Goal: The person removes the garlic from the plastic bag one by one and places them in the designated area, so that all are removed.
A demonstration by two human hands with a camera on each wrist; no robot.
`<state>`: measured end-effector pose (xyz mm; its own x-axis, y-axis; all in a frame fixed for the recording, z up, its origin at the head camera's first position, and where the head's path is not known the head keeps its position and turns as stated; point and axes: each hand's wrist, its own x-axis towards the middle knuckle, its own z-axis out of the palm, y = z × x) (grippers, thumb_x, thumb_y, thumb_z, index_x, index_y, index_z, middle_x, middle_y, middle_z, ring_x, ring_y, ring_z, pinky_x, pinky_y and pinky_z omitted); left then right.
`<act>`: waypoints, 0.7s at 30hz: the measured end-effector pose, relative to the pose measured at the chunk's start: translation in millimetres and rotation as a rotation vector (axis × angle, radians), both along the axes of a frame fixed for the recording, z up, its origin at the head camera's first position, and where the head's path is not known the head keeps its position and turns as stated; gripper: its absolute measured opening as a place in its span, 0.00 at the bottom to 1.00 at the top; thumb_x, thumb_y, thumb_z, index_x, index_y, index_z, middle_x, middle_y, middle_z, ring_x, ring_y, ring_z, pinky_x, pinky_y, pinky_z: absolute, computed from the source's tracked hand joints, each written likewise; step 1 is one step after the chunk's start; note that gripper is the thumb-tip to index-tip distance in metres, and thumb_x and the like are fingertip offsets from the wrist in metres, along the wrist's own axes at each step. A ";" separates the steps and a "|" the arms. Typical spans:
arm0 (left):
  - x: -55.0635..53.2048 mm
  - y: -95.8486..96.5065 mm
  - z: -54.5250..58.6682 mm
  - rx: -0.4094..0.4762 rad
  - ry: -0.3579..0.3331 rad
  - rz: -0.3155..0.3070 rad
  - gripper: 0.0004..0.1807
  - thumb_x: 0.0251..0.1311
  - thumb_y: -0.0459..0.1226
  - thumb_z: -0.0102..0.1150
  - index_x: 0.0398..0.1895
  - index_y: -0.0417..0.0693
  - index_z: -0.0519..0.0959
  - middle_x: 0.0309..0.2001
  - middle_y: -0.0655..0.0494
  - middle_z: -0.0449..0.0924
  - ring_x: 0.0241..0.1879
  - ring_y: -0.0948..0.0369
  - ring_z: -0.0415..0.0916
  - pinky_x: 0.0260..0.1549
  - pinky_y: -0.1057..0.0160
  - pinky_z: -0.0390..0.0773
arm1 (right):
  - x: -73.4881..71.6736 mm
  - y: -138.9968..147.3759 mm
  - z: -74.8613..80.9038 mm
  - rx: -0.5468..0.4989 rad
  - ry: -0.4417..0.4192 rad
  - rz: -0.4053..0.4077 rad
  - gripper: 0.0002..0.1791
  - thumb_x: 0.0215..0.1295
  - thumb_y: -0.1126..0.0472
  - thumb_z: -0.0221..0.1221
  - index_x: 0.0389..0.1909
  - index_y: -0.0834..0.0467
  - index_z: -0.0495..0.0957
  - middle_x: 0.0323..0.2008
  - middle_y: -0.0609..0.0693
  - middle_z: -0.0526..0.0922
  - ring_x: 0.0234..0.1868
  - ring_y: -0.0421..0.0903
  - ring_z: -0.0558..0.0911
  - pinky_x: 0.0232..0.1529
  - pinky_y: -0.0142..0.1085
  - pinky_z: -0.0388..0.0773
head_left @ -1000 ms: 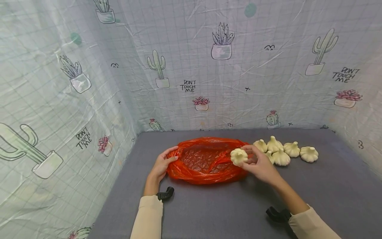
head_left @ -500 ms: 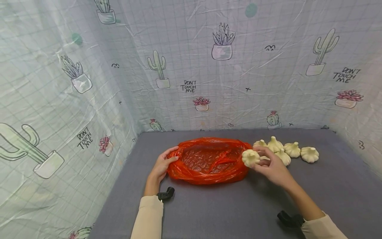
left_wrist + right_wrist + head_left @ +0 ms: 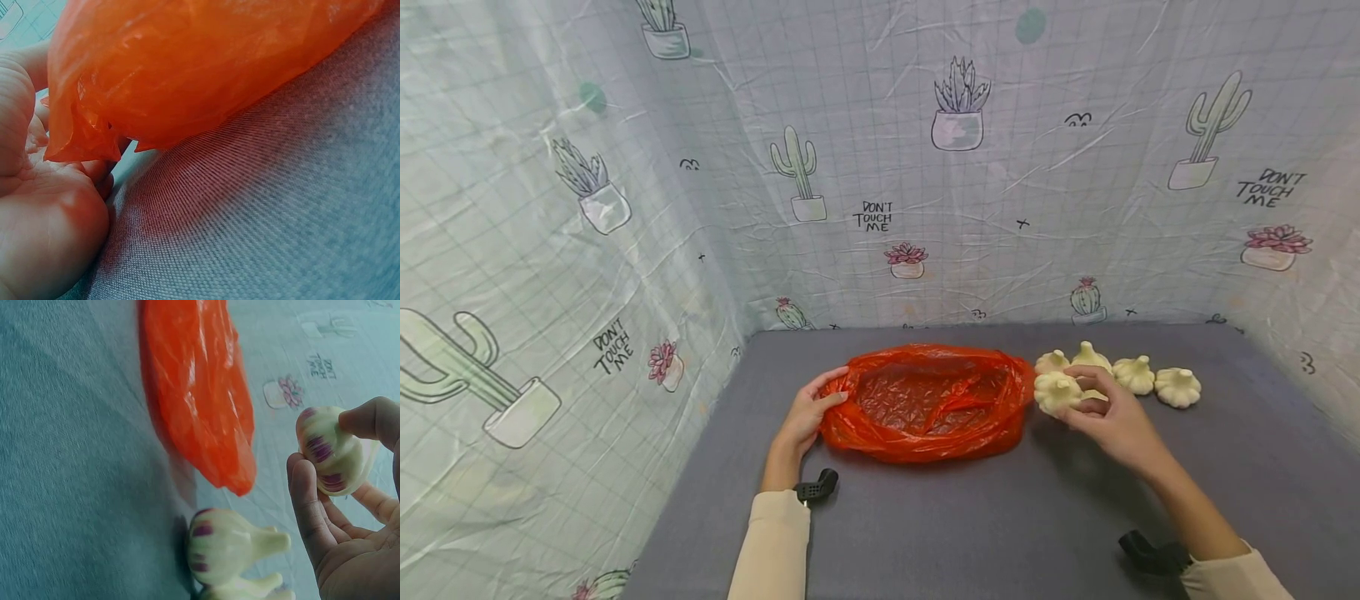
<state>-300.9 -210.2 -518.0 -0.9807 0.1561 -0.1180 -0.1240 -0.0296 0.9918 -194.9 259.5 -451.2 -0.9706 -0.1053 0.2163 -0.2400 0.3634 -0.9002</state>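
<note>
A red plastic bag [image 3: 917,448] lies with its mouth spread wide in the head view, crumpled film showing inside. My left hand [image 3: 805,414] grips its left rim, thumb over the edge; the left wrist view shows the orange-red film [image 3: 181,81] between thumb and fingers. Just past the bag's right end, my right hand [image 3: 1116,425] holds a pale garlic bulb [image 3: 1057,393] by thumb and fingertips, raised above the table. Purple streaks mark that bulb [image 3: 334,450] in the right wrist view. Behind the hand sit more garlic bulbs [image 3: 1089,357], one of them mostly hidden by it.
Two garlic bulbs stand farther right, one nearer [image 3: 1133,375] and one at the row's end [image 3: 1177,387]. The grey cloth-covered table [image 3: 955,533] ends at a back curtain [image 3: 880,275] printed with cacti. Black wrist cameras hang below both wrists.
My right hand has moved right with the garlic bulb, from over the bag's right rim to in front of the loose bulbs. The left hand and the bag have stayed put.
</note>
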 end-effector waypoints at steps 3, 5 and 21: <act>-0.7 -0.2 -0.3 -0.003 -0.004 0.000 0.25 0.67 0.35 0.65 0.67 0.56 0.77 0.70 0.52 0.71 0.62 0.54 0.75 0.51 0.60 0.85 | 1.0 6.0 2.9 0.022 -0.002 -0.019 0.31 0.68 0.64 0.65 0.69 0.61 0.64 0.63 0.67 0.70 0.40 0.30 0.85 0.36 0.31 0.83; -1.0 -0.2 -0.6 -0.005 -0.004 0.000 0.25 0.67 0.35 0.65 0.67 0.56 0.77 0.70 0.53 0.71 0.62 0.54 0.75 0.51 0.60 0.85 | 1.5 10.2 4.8 0.033 -0.007 -0.031 0.31 0.69 0.63 0.65 0.69 0.60 0.64 0.64 0.67 0.69 0.41 0.29 0.84 0.37 0.31 0.83; -1.0 -0.8 -1.5 0.011 -0.003 -0.003 0.25 0.67 0.35 0.65 0.67 0.55 0.77 0.70 0.51 0.72 0.60 0.55 0.76 0.50 0.60 0.85 | -3.5 48.9 8.1 -0.017 0.007 -0.069 0.28 0.72 0.65 0.61 0.68 0.47 0.65 0.52 0.36 0.70 0.41 0.28 0.85 0.35 0.31 0.84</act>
